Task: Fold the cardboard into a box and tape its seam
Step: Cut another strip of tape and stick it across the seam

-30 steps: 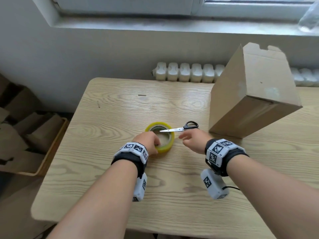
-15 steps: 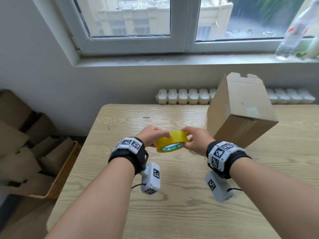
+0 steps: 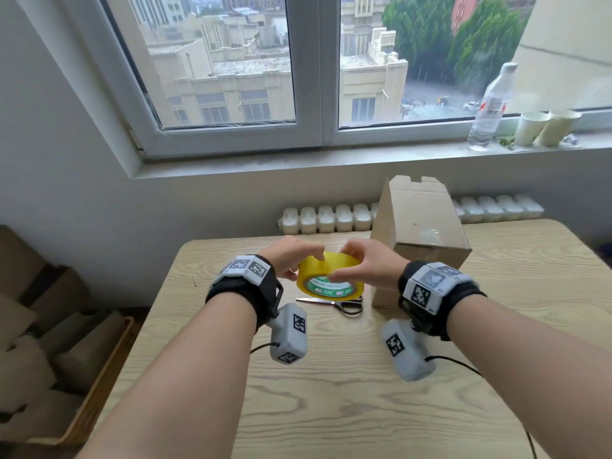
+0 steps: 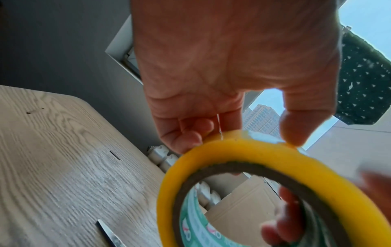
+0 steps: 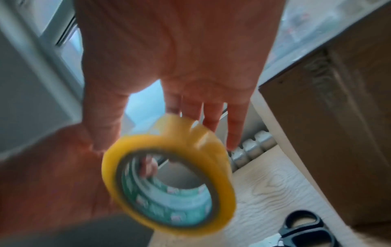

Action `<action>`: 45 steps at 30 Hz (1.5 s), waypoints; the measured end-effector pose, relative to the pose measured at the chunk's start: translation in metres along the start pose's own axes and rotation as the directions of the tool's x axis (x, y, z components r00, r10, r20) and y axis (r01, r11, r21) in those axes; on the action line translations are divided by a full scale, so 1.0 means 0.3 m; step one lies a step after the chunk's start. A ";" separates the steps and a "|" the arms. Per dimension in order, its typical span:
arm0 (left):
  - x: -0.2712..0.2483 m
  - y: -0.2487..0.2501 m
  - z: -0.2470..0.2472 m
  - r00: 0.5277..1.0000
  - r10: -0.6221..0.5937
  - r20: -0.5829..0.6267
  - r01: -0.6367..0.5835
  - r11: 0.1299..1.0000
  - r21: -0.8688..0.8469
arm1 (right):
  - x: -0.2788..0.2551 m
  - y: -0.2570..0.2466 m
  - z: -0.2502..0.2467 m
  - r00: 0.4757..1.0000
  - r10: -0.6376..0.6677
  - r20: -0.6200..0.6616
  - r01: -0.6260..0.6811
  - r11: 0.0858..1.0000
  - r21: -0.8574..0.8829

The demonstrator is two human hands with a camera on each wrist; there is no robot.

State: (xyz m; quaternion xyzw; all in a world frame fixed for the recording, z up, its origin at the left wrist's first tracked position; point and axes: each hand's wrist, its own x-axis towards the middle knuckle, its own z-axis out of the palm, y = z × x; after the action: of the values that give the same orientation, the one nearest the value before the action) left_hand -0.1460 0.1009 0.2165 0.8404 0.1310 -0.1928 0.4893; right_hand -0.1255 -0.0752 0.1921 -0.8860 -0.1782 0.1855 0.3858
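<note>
Both hands hold a yellow tape roll with a green-printed core in the air above the wooden table. My left hand grips its left and top edge, thumb and curled fingers on the yellow rim. My right hand pinches the right side, thumb on the front face and fingers over the outer band. The folded brown cardboard box stands upright just right of the hands, a clear tape patch on its side. Where the tape's loose end lies is unclear.
Black-handled scissors lie on the table under the roll, seen too in the right wrist view. A white radiator runs behind the table. A bottle and paper cups stand on the sill. Cardboard scraps pile at floor left.
Both hands lifted the tape roll off the table and raised it, tilting its core toward me. The scissors that lay across the roll now lie on the table. My head tilted up.
</note>
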 end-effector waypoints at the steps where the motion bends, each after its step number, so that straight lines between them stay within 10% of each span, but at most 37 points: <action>1: -0.003 0.007 0.002 1.000 0.000 0.014 0.001 0.999 -0.046 | -0.006 0.000 -0.022 0.999 0.009 0.034 -0.011 0.998 0.069; 20: 0.030 0.101 0.023 0.975 0.112 0.191 -0.035 0.930 -0.366 | -0.092 0.045 -0.196 0.980 0.093 0.175 -0.184 0.752 0.633; 35: 0.085 0.202 0.098 0.973 0.160 0.164 -0.116 0.962 -0.249 | -0.059 0.039 -0.260 0.984 0.166 0.064 -0.178 0.909 0.378; 41: 0.082 0.204 0.065 0.978 0.087 0.190 -0.027 0.955 -0.296 | -0.086 0.089 -0.308 0.975 0.192 0.115 -0.209 0.597 0.775; 45: 0.075 0.211 0.072 0.923 0.122 0.366 0.033 0.919 -0.392 | -0.081 0.112 -0.348 0.968 0.201 0.151 -0.242 0.577 0.780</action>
State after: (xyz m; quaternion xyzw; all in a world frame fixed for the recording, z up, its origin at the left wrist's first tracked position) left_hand -0.1044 0.0521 0.2456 0.6745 0.0492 -0.3117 0.6675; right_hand -0.0922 -0.1722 0.2376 -0.6338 0.0257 0.3119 0.7074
